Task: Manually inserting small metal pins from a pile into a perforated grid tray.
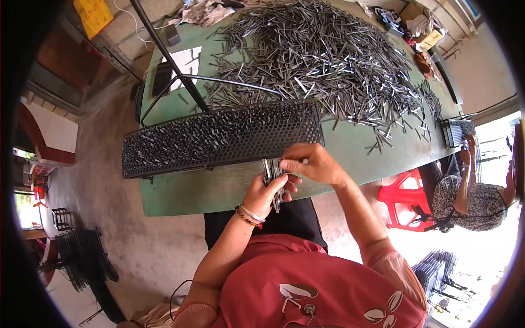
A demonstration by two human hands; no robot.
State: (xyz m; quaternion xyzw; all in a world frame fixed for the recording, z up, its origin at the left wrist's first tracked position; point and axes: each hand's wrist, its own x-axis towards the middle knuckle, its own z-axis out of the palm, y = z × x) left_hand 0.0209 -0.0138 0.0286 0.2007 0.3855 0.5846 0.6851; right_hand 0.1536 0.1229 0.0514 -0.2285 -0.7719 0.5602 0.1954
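Note:
My left hand (263,195) is closed round a bundle of thin grey metal strips (276,206), which stands roughly upright in front of my lap. A bracelet and a beaded string circle that wrist. My right hand (317,165) is pinched at the bundle's upper end; whatever lies between its thumb and fingers is too small to make out. Just beyond both hands, a long black perforated metal rack (219,136) lies along the table's near edge. Many of its holes on the left and middle hold short dark pieces, while holes towards its right end look bare.
A big heap of loose metal strips (328,60) covers the back of the green table (180,192). A black post (174,60) with braces rises behind the rack. At the right, another person (470,202) works beside a red plastic stool (402,199). Black racks (82,257) stand at the lower left.

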